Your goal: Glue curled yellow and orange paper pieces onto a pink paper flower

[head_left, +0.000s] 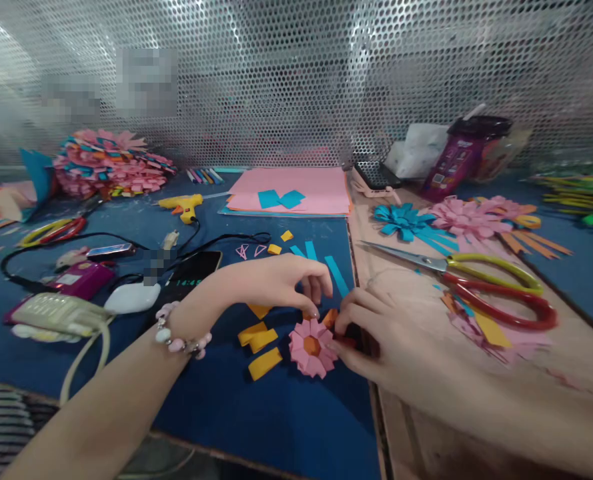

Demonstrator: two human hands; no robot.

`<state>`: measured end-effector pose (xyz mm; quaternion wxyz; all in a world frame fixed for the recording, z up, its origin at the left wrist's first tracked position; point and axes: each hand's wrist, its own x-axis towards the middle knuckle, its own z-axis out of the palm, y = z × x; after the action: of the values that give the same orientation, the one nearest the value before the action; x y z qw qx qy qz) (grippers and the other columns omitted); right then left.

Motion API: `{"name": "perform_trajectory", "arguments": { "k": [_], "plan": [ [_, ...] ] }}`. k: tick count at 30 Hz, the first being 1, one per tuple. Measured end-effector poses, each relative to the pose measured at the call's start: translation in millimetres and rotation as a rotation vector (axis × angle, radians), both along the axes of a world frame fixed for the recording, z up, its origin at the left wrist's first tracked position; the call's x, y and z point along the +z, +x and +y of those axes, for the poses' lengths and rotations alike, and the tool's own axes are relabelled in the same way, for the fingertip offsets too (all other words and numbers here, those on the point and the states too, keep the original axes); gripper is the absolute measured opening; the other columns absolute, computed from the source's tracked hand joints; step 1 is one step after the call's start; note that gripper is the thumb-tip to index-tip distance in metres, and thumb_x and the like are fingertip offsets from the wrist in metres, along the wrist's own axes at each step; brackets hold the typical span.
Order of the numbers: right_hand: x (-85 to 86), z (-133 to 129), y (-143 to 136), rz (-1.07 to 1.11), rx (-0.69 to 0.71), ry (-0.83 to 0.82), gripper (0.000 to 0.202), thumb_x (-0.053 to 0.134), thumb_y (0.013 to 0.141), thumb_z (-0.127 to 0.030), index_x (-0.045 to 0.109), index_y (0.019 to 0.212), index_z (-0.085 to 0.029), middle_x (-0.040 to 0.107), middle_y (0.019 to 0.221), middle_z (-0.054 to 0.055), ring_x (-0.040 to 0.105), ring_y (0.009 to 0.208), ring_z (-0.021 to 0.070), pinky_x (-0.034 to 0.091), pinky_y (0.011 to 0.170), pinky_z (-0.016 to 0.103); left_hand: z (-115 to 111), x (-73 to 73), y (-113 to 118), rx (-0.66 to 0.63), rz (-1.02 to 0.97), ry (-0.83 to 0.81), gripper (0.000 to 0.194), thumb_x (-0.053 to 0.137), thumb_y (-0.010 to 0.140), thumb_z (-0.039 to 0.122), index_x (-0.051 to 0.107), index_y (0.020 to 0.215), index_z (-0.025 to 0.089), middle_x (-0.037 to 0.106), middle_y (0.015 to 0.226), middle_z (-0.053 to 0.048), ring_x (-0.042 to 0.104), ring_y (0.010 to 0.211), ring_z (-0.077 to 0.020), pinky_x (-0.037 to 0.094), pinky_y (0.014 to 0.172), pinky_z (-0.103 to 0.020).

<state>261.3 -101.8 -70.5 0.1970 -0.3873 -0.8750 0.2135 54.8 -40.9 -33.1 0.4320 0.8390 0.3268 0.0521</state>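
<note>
A pink paper flower (312, 348) with an orange centre sits on the blue table surface in front of me. My left hand (296, 283) arches over it from behind, wrist bent, fingers curled with a gap to the thumb. Its thumb tip reaches the flower's top edge. At the flower's right side, my right hand (371, 327) has its thumb on a petal and its other fingers bent close by. An orange paper piece (330, 319) shows between the two hands. Folded yellow paper loops (265, 363) lie left of the flower.
Large scissors (446, 264) rest on the wooden board (406, 293) at right, near paper scraps (486, 327) and a blue paper flower (403, 221). Behind are stacked pink sheets (316, 181) and a yellow glue gun (183, 205). A phone (196, 267), cables and a power strip (59, 315) lie left.
</note>
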Motion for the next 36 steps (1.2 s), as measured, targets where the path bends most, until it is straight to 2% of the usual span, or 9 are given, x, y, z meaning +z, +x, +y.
{"name": "perform_trajectory", "arguments": {
  "k": [3, 7, 10, 12, 15, 21, 26, 32, 36],
  "plan": [
    [2.6, -1.0, -0.4, 0.019, -0.003, -0.005, 0.006, 0.057, 0.081, -0.017, 0.055, 0.076, -0.019, 0.057, 0.086, 0.004, 0.047, 0.082, 0.0187, 0.040, 0.073, 0.036, 0.3, 1.3, 0.1, -0.004, 0.020, 0.001, 0.022, 0.067, 0.077, 0.018, 0.059, 0.097, 0.015, 0.067, 0.087, -0.003, 0.063, 0.081, -0.0138, 0.048, 0.070, -0.023],
    [5.0, -3.5, -1.0, 0.084, -0.009, 0.033, 0.007, 0.054, 0.085, -0.022, 0.055, 0.079, -0.018, 0.056, 0.085, 0.005, 0.048, 0.082, 0.0188, 0.041, 0.073, 0.036, 1.1, 3.6, -0.5, -0.003, 0.021, 0.015, 0.020, 0.065, 0.079, 0.019, 0.058, 0.098, 0.015, 0.066, 0.093, -0.004, 0.063, 0.084, -0.0130, 0.047, 0.073, -0.022],
    [1.3, -6.5, -0.8, 0.150, 0.062, 0.158, 0.008, 0.057, 0.084, -0.025, 0.055, 0.085, -0.018, 0.057, 0.092, 0.006, 0.050, 0.087, 0.0195, 0.043, 0.076, 0.036, 2.2, 6.3, -2.6, -0.006, 0.034, 0.029, 0.021, 0.064, 0.081, 0.020, 0.059, 0.100, 0.015, 0.067, 0.092, -0.004, 0.063, 0.085, -0.0129, 0.047, 0.074, -0.022],
    [-3.5, -8.8, -0.3, 0.142, 0.142, 0.275, 0.016, 0.062, 0.081, -0.028, 0.056, 0.092, -0.017, 0.057, 0.100, 0.008, 0.050, 0.091, 0.0215, 0.044, 0.077, 0.038, 3.3, 9.3, -6.8, -0.002, 0.066, 0.031, 0.022, 0.063, 0.081, 0.022, 0.059, 0.102, 0.015, 0.067, 0.092, -0.003, 0.063, 0.086, -0.0129, 0.047, 0.075, -0.022],
    [-10.0, -11.1, 0.7, 0.077, 0.209, 0.391, 0.020, 0.063, 0.080, -0.030, 0.057, 0.094, -0.017, 0.057, 0.108, 0.011, 0.050, 0.093, 0.0244, 0.045, 0.077, 0.041, 5.6, 16.2, -20.2, 0.031, 0.160, 0.041, 0.023, 0.063, 0.081, 0.025, 0.059, 0.101, 0.017, 0.067, 0.096, -0.002, 0.062, 0.088, -0.0128, 0.046, 0.075, -0.021],
    [-16.7, -7.7, -0.6, 0.061, 0.196, 0.427, 0.010, 0.058, 0.083, -0.022, 0.059, 0.091, -0.016, 0.056, 0.110, 0.011, 0.051, 0.095, 0.0245, 0.046, 0.077, 0.040, 7.3, 31.3, -51.2, 0.198, 0.475, 0.076, 0.026, 0.066, 0.075, 0.036, 0.060, 0.091, 0.017, 0.067, 0.091, -0.002, 0.062, 0.084, -0.0147, 0.045, 0.068, -0.021],
    [-19.7, -6.8, -3.1, 0.063, 0.187, 0.472, 0.010, 0.056, 0.084, -0.022, 0.060, 0.091, -0.015, 0.056, 0.112, 0.012, 0.052, 0.096, 0.0246, 0.047, 0.077, 0.040, 4.6, 31.0, -52.9, 0.126, 0.553, 0.083, 0.028, 0.064, 0.075, 0.042, 0.061, 0.092, 0.020, 0.068, 0.091, -0.001, 0.061, 0.080, -0.0145, 0.043, 0.066, -0.021],
    [-18.4, -8.6, -3.3, 0.051, 0.187, 0.505, 0.009, 0.056, 0.084, -0.020, 0.061, 0.091, -0.016, 0.057, 0.110, 0.012, 0.053, 0.096, 0.0248, 0.048, 0.076, 0.041, 4.4, 28.4, -45.2, 0.074, 0.552, 0.088, 0.018, 0.062, 0.078, 0.035, 0.064, 0.089, 0.020, 0.068, 0.087, 0.000, 0.061, 0.079, -0.0137, 0.041, 0.067, -0.021],
    [-18.8, -7.9, -3.2, 0.050, 0.200, 0.507, 0.014, 0.057, 0.084, -0.022, 0.062, 0.094, -0.014, 0.057, 0.111, 0.013, 0.054, 0.098, 0.0259, 0.049, 0.076, 0.041, 4.7, 27.9, -43.9, 0.059, 0.538, 0.094, 0.017, 0.062, 0.079, 0.035, 0.065, 0.087, 0.021, 0.068, 0.085, 0.001, 0.061, 0.078, -0.0135, 0.041, 0.066, -0.020]
  ]
}}
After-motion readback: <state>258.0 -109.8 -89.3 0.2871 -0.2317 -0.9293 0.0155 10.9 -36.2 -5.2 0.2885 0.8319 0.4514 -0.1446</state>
